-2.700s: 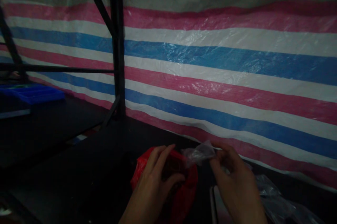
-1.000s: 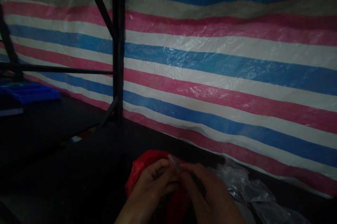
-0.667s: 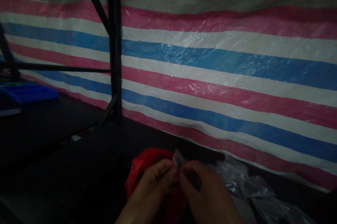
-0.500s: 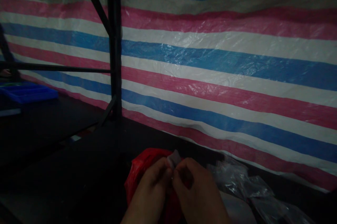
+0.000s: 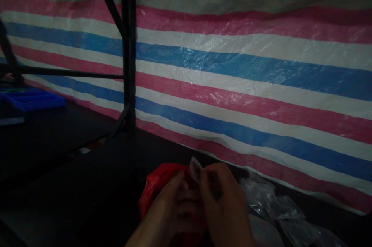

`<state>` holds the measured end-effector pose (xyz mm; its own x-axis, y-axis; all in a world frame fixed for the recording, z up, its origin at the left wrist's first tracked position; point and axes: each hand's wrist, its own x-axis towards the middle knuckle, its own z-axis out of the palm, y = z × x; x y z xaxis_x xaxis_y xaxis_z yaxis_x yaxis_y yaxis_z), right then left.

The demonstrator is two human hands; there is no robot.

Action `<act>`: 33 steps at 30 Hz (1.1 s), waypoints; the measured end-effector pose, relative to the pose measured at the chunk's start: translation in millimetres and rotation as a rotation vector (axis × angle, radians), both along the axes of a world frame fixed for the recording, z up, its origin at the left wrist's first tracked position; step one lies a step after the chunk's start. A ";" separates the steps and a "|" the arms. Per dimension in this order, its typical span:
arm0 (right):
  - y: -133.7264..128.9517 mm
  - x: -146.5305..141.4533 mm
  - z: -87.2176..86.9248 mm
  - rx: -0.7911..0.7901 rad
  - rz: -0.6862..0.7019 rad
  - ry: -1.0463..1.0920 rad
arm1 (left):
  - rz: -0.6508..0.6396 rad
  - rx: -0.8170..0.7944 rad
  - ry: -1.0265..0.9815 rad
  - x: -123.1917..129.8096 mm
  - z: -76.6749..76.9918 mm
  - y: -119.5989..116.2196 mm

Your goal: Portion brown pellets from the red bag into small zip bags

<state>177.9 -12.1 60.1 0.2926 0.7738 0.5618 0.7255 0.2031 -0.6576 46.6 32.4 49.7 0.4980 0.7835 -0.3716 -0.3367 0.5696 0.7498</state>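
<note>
A small clear plastic bag is pinched between the thumb and fingers of my right hand, its free end pointing up. Just left of it, my left hand is over a red plastic bag, with its fingers spread and curved and nothing visible between them. The small bag stands apart from the left fingertips. Dim light hides the inside of the red bag and the fine detail of the small one.
Several clear plastic bags lie on the black table at the right, beside a pale rounded object. A blue tray is at far left. A black metal post rises before striped sheeting.
My left hand has let go of the small bag and its fingers have spread. My right hand has moved slightly up and right with the bag.
</note>
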 end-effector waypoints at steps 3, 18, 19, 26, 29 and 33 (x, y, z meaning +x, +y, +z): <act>-3.3 1.2 1.7 -0.063 0.159 -0.026 | 0.008 -0.159 -0.278 -1.0 -0.5 4.6; -1.0 14.0 -10.0 -0.078 0.030 0.043 | 0.327 0.634 0.179 -4.4 -25.0 20.1; -0.9 11.4 -8.7 -0.075 0.027 0.063 | 0.293 0.671 0.197 -4.3 -26.6 18.9; -0.7 -11.0 -0.6 -0.165 0.135 0.215 | 0.203 0.824 0.328 -8.6 -33.1 14.5; 0.8 -12.8 -1.2 -0.188 0.144 0.261 | 0.201 0.868 0.341 -10.0 -34.9 16.3; 4.7 -10.9 -3.6 -0.174 0.101 0.277 | 0.175 0.863 0.368 -8.4 -39.2 18.6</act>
